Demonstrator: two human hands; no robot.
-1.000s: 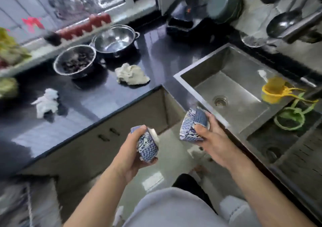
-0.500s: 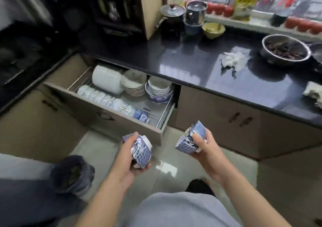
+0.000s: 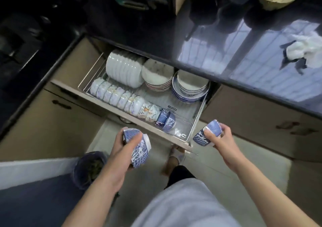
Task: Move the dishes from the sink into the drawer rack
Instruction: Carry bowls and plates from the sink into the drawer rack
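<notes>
Head view: left hand (image 3: pixel 122 154) has its fingers (image 3: pixel 134 139) curled round a blue patterned bowl (image 3: pixel 139 151), held above the floor, just in front of the open drawer rack (image 3: pixel 195 122). Right hand (image 3: pixel 221 139) grasps a second blue bowl (image 3: pixel 207 133) beside the rack's right front corner. Rack holds a row of small bowls (image 3: pixel 122 97) and stacked plates (image 3: pixel 156 77). Dark desk (image 3: pixel 209 40) above.
</notes>
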